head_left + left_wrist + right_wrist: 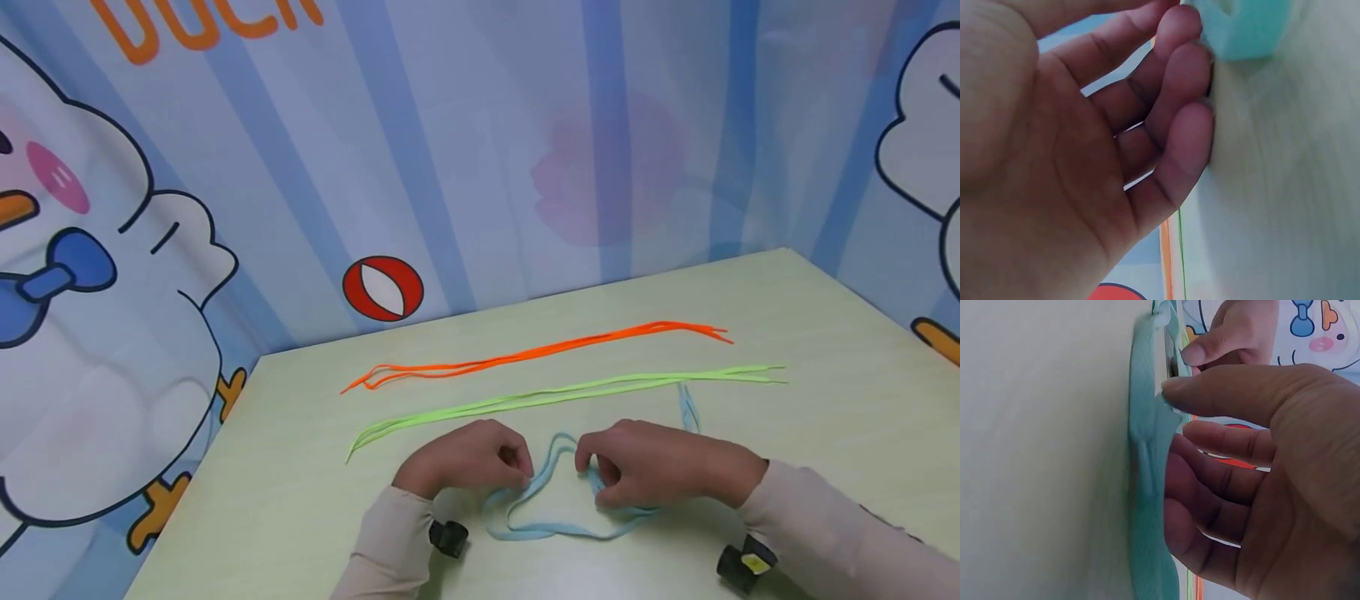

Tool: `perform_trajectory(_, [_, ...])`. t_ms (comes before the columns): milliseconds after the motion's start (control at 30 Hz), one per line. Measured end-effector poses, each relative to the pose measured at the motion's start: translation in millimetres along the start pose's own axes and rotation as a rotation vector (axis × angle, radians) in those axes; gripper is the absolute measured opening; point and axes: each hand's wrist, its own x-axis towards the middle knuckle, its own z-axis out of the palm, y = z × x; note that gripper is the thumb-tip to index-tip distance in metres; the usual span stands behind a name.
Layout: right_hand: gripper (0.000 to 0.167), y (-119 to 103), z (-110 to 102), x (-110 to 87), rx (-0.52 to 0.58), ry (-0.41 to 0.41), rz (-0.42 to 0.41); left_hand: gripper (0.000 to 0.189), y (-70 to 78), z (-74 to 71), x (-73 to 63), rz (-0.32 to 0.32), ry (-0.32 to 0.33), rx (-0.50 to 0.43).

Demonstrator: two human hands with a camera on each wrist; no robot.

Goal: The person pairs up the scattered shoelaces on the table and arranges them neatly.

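A light blue shoelace [555, 530] lies in a loose, doubled loop on the table between my hands. At the loop's left side my left hand [472, 457] pinches the lace, palm down with fingers curled. Its fingertips rest by the tabletop in the left wrist view, where a strip of the lace [1247, 34] shows at the top. My right hand [647, 460] holds the loop's right side. In the right wrist view its thumb meets the lace [1145, 387], with the other fingers curled behind. A loose end of the lace shows beyond the right hand.
Green shoelaces [517, 402] stretch across the table [247, 508] just beyond my hands. Farther back lie orange shoelaces [540, 353], roughly parallel. A printed cartoon backdrop [495, 150] stands along the table's far edge. Each wrist carries a small black camera.
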Motion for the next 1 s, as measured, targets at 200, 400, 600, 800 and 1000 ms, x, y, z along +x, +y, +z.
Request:
perform_trajectory(200, [0.023,-6.2,5.0,-0.4,0.014,-0.026,-0.033,0.01,-2.4,-2.8,-1.4,0.011,-0.022,-0.043])
perform_trajectory(400, [0.023,-11.0,11.2,-0.7,0.05,-0.055,-0.074,0.006,-4.9,-4.3,-1.8,-0.007,-0.032,-0.143])
perform_trajectory(600, [0.024,-15.5,15.4,-1.3,0.075,-0.094,-0.143,0.006,-6.8,-4.7,-3.9,-0.023,-0.042,-0.252])
perform_trajectory(800, [0.024,-18.1,16.7,-1.8,0.09,-0.12,-0.161,0.007,-8.9,-5.5,-4.3,-0.008,-0.046,-0.279])
perform_trajectory(1000, [0.023,-19.8,18.6,-3.0,0.1,-0.138,-0.212,0.007,-10.7,-5.2,-3.8,0.009,-0.054,-0.302])
